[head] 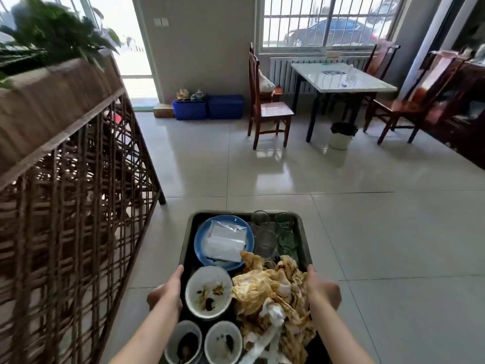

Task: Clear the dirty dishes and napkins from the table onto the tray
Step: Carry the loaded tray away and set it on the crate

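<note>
Loaded tray: left hand and right hand are gripping side rims; likely heavy, glasses fragile, keep level.

Small restaurant dining room: tiled floor, marble-top table with wooden chairs far right, bin under it, lattice divider left, barred window.

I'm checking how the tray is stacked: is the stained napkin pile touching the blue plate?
Touching. The head view shows the top edge of the stained napkin pile lying over the near right rim of the blue plate, with no gap between them.
</note>
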A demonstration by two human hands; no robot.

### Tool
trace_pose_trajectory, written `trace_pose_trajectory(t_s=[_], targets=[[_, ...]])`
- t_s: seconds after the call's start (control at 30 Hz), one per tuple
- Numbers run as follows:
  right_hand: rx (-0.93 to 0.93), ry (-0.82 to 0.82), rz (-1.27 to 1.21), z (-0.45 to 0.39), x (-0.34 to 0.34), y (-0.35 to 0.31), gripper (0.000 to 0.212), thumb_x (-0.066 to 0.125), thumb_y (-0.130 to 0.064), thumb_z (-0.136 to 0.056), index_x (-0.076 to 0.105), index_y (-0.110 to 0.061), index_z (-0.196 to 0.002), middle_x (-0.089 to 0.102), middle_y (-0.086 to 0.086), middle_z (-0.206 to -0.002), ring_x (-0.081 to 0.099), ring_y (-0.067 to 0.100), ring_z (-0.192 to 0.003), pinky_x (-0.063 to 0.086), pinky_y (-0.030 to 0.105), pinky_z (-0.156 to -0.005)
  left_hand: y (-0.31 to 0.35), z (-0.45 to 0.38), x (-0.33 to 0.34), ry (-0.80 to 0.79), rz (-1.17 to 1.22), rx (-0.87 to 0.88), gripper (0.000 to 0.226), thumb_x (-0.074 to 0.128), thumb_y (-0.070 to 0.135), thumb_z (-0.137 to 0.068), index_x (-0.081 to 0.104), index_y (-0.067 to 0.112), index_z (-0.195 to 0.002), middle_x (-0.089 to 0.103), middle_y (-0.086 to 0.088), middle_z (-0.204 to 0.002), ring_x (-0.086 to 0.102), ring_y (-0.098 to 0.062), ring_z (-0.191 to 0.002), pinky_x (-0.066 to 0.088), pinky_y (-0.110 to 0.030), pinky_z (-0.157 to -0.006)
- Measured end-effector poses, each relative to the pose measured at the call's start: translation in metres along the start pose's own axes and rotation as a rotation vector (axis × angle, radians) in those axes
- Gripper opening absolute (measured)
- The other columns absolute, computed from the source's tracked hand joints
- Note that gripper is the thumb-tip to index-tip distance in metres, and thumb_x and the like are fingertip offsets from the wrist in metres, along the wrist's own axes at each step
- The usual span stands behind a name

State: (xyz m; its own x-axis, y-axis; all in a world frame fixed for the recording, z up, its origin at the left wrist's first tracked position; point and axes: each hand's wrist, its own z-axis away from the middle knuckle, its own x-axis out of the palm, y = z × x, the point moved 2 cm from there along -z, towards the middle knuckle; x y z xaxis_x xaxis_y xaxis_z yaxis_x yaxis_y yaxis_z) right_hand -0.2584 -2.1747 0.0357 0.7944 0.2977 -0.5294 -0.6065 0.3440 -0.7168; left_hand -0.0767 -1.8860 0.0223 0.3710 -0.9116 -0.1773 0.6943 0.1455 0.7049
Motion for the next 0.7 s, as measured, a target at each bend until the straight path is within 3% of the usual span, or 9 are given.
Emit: trace_pose_trajectory(t_s=[0.07,0.1,0.17,0.23,0.27,0.37,0.43,0.53,0.7], targets=[[-0.001,0.005,0.004,-0.019,0.02,-0.029,0.052,0.06,-0.048,-0.085,0.058,-0.002,-0.061,0.061,0.011,-0.061,0.052,0.021,-0.048,0.031,0.022,-0.042,0.024,-0.002,0.033,-0.005,-0.006,0.036,0.071,0.087,0.044,-0.056,0.026,0.01,-0.06,0.037,0.001,-0.03,0.029,-0.009,-0.026,0.031,-0.016,-0.032],[-0.007,0.003,0.002,-0.03,0.031,-0.045,0.052,0.06,-0.048,-0.085,0.058,-0.002,-0.062,0.062,0.012,-0.062,0.052,0.021,-0.05,0.032,0.022,-0.042,0.037,-0.004,0.051,-0.022,-0.021,0.053,0.073,0.088,0.045,-0.055,0.024,0.01,-0.06,0.036,0.002,-0.03,0.026,-0.008,-0.024,0.03,-0.015,-0.032],[-0.017,-0.008,-0.017,-0.051,0.051,-0.08,0.05,0.061,-0.048,-0.085,0.057,-0.002,-0.064,0.062,0.012,-0.065,0.055,0.022,-0.053,0.034,0.023,-0.043,0.061,-0.01,0.084,-0.027,-0.001,0.018,0.069,0.088,0.042,-0.055,0.034,0.002,-0.068,0.051,-0.012,-0.058,0.041,-0.016,-0.04,0.044,-0.027,-0.046],[-0.021,-0.022,-0.053,-0.07,0.07,-0.115,0.047,0.062,-0.046,-0.084,0.055,-0.004,-0.063,0.061,0.01,-0.063,0.056,0.02,-0.053,0.036,0.024,-0.042,0.082,-0.026,0.118,0.01,0.037,0.018,0.071,0.088,0.038,-0.058,0.048,0.0,-0.103,0.057,-0.019,-0.098,0.061,-0.028,-0.073,0.054,-0.04,-0.073],[-0.018,-0.028,-0.063,-0.078,0.08,-0.129,0.046,0.062,-0.045,-0.084,0.055,-0.005,-0.063,0.06,0.009,-0.062,0.056,0.018,-0.052,0.036,0.023,-0.042,0.091,-0.035,0.133,0.021,0.056,0.034,0.076,0.087,0.036,-0.06,0.046,0.003,-0.115,0.055,-0.018,-0.106,0.062,-0.031,-0.088,0.054,-0.045,-0.082],[-0.03,-0.057,-0.077,-0.109,0.112,-0.172,0.045,0.062,-0.045,-0.084,0.055,-0.006,-0.064,0.06,0.007,-0.063,0.056,0.017,-0.053,0.037,0.024,-0.042,0.117,-0.061,0.177,-0.048,0.06,0.02,0.069,0.083,0.039,-0.064,0.045,0.005,-0.11,0.057,-0.012,-0.104,0.062,-0.03,-0.096,0.052,-0.048,-0.088],[-0.044,-0.067,-0.083,-0.131,0.131,-0.204,0.044,0.062,-0.045,-0.085,0.055,-0.007,-0.064,0.06,0.007,-0.063,0.056,0.016,-0.052,0.038,0.024,-0.043,0.136,-0.073,0.209,-0.134,0.082,-0.019,0.077,0.08,0.041,-0.068,0.043,0.0,-0.122,0.061,-0.018,-0.113,0.063,-0.033,-0.1,0.051,-0.05,-0.09],[-0.051,-0.09,-0.081,-0.157,0.163,-0.25,0.043,0.062,-0.045,-0.084,0.055,-0.007,-0.064,0.06,0.006,-0.062,0.053,0.015,-0.049,0.036,0.023,-0.042,0.168,-0.093,0.252,-0.09,0.096,-0.034,0.093,0.079,0.042,-0.069,0.025,0.009,-0.138,0.051,-0.022,-0.128,0.057,-0.036,-0.112,0.046,-0.053,-0.095],[-0.057,-0.085,-0.057,-0.199,0.226,-0.326,0.045,0.063,-0.046,-0.084,0.053,-0.007,-0.064,0.059,0.006,-0.063,0.054,0.016,-0.051,0.036,0.024,-0.042,0.225,-0.136,0.322,-0.091,0.064,-0.009,0.093,0.078,0.046,-0.068,0.029,0.009,-0.138,0.045,-0.021,-0.136,0.053,-0.036,-0.117,0.045,-0.052,-0.097]])
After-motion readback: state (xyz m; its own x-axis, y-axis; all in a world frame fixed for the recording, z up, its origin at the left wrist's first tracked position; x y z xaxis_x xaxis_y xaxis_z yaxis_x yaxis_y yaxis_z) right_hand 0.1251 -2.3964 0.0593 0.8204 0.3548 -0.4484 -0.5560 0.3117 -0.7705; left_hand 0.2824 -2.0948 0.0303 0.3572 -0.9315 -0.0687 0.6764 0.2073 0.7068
